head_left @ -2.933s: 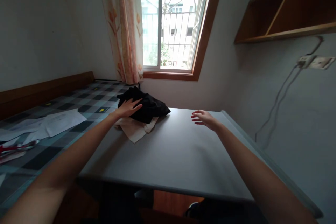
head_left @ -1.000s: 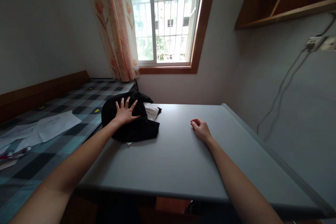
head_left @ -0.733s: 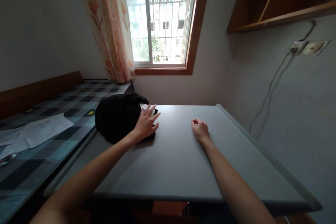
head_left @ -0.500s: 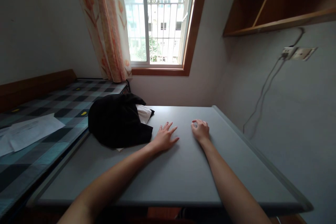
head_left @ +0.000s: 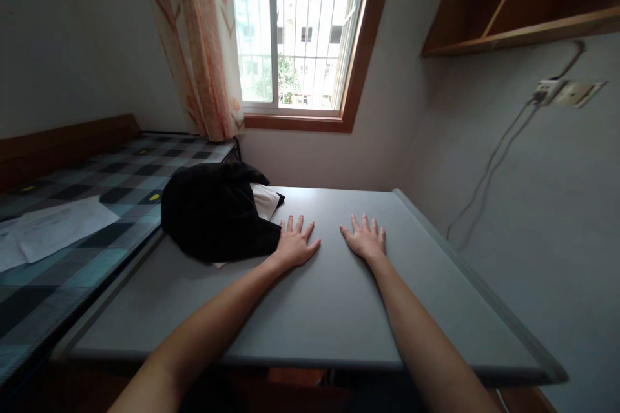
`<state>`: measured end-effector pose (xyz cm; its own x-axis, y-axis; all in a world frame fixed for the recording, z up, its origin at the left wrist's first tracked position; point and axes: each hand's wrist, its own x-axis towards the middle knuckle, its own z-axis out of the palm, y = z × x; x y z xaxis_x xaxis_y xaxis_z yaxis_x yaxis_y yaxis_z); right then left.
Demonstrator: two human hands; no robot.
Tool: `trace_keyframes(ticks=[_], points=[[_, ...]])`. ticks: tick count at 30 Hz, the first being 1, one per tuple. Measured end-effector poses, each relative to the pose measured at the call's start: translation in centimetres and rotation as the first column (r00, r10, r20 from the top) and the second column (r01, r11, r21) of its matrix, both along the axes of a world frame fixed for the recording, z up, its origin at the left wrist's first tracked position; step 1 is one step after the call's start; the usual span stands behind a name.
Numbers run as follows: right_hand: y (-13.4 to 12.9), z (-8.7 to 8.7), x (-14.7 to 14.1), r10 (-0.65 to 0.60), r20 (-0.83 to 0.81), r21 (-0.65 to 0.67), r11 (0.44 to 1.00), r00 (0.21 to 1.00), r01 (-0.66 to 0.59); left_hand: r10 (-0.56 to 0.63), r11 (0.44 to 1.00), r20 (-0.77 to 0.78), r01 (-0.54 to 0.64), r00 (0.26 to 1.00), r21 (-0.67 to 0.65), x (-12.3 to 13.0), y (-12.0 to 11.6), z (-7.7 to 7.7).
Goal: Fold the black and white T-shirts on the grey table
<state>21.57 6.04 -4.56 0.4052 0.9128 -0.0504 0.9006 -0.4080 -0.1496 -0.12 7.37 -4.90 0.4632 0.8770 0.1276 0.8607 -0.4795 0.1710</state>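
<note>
Resting palms down on a gray table [head_left: 320, 316], a person's two bare hands lie side by side with a narrow strip of bare surface between them. The left hand [head_left: 296, 245] has its fingers fanned wide and grips nothing; it lies just beside the right-hand end of a bunched black cloth [head_left: 213, 213], though whether the two touch cannot be told. The right hand [head_left: 365, 240], its fingers likewise spread and holding nothing, lies farther from the cloth, near the middle of the tabletop. The black cloth sits heaped on the left part of the table, toward the far side, with pale fabric [head_left: 264, 199] showing from an opening on its right and a small pale corner poking out below. Alongside, white papers [head_left: 68, 222] lie on a checked bed cover [head_left: 58, 300]. Behind the table, a flowered curtain [head_left: 203, 39] hangs at the left of a barred window [head_left: 310, 39], while a wooden shelf [head_left: 508, 32] juts above a wall socket [head_left: 547, 91] at right.
</note>
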Motion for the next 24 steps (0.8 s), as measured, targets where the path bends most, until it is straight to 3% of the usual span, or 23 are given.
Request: trace_keyframes(ticks=[5,24], points=[[-0.14,0.25,-0.38,-0.003,0.042,-0.042,0.999,0.999,0.005,-0.002,1.000,-0.015,0.002,1.000,0.017,-0.06,-0.13,-0.07],[-0.25,0.15,-0.22,-0.019,0.018,0.000,1.000,1.000,0.019,-0.025,0.999,0.015,0.024,1.000,0.036,-0.32,-0.32,-0.20]])
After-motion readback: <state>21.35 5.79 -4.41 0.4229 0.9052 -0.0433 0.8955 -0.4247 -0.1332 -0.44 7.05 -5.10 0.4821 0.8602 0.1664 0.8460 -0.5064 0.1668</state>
